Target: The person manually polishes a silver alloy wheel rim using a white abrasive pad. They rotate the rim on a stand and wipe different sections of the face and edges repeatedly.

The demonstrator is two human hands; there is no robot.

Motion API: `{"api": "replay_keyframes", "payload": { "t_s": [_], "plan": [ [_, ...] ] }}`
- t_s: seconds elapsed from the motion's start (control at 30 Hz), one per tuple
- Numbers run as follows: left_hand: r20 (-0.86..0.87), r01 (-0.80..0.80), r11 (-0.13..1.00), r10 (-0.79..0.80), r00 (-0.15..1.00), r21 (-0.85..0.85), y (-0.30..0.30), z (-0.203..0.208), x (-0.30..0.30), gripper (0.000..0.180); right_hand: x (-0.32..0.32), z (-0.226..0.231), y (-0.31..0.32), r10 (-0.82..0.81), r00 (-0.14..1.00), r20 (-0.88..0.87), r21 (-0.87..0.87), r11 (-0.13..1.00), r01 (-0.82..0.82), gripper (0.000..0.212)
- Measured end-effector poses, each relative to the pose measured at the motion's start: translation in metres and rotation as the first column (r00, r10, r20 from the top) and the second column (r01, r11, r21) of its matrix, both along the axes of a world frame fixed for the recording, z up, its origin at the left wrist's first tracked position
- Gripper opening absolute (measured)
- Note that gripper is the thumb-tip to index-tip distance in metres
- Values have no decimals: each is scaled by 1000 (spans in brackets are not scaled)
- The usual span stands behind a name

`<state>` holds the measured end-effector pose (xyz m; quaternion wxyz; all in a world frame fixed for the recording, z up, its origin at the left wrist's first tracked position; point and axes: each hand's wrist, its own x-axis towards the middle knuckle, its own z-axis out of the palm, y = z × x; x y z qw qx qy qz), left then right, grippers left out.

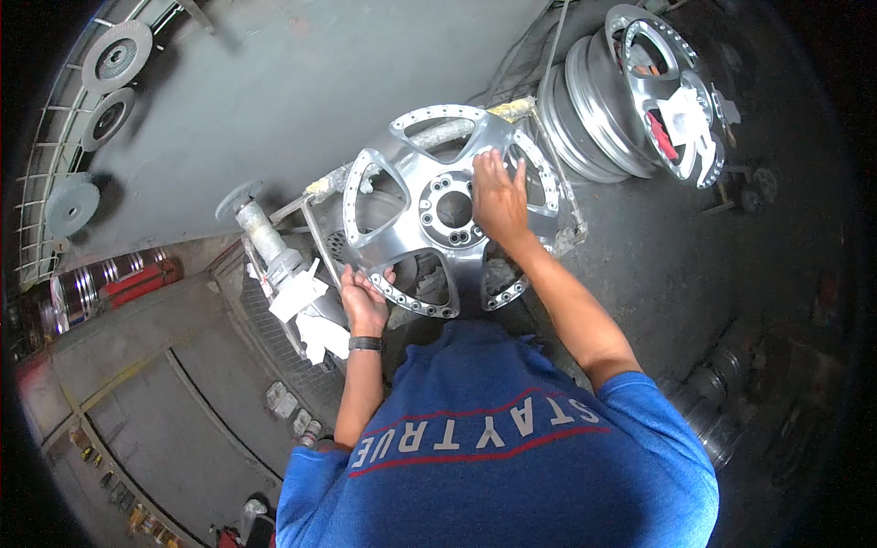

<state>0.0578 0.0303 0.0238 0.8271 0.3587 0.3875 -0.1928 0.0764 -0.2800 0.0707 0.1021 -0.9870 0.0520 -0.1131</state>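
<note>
on the silver wheel [438, 190], fingers of the left hand [366, 309] grasp the edge, the right hand [500, 199] resting unclenched.

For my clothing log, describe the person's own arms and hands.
Both the left hand and right hand are ungloved. A dark band circles the left wrist; the right wrist shows none. The forearms are bare below short blue sleeves, matching a blue shirt with red lines and pale lettering.
</note>
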Motion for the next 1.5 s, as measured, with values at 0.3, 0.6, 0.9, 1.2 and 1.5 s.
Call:
{"api": "replay_keyframes", "payload": {
  "t_s": [0.3, 0.6, 0.9, 1.2, 1.5],
  "plan": [
    [14, -22, 1000, 21, 1000, 22, 3, -10, -5, 52, -16, 12, -7, 85, 994, -61, -23, 996, -87, 43],
    [9, -42, 999, 42, 999, 16, 1, -2, -3, 40, -26, 13, -26, 163, 984, -76, -35, 986, -166, 44],
    [11, -88, 995, 88, 996, -54, 15, -18, -9, 40, -26, 13, -37, 229, 965, -127, -16, 972, -233, 53],
    [-7, -96, 993, 97, 995, 65, -3, 1, -4, 39, 23, -2, 10, 342, 939, 21, -7, 940, -342, 45],
    [-13, -77, 993, 79, 997, 87, -1, -5, -5, 49, 43, 4, -59, 4, 995, -99, 109, 994, 7, 39]
  ]
}}
